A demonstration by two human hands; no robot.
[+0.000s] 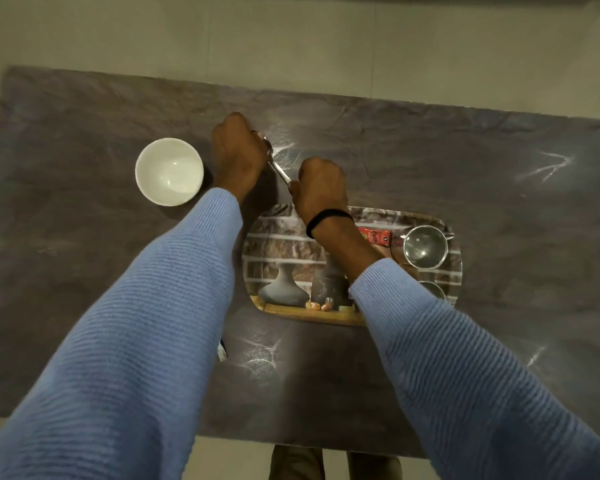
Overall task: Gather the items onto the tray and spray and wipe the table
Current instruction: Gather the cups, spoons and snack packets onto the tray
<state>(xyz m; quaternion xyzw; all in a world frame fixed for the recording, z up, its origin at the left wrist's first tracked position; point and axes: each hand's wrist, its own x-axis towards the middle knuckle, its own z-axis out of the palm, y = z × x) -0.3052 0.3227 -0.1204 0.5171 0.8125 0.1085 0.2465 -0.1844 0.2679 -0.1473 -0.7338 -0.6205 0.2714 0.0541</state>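
A metal spoon lies slantwise between my two hands, just beyond the tray's far edge. My right hand is shut on its handle end. My left hand is curled with its thumb side against the spoon's bowl end, its fingertips hidden. The patterned tray sits mid-table and carries a steel cup, a second steel cup partly under my right sleeve, and a red sachet. A white bowl stands empty on the table left of my left hand.
The dark marble table spans the view, with pale floor beyond its far edge. A small white and blue object peeks out from under my left sleeve near the front. My legs show below the near table edge.
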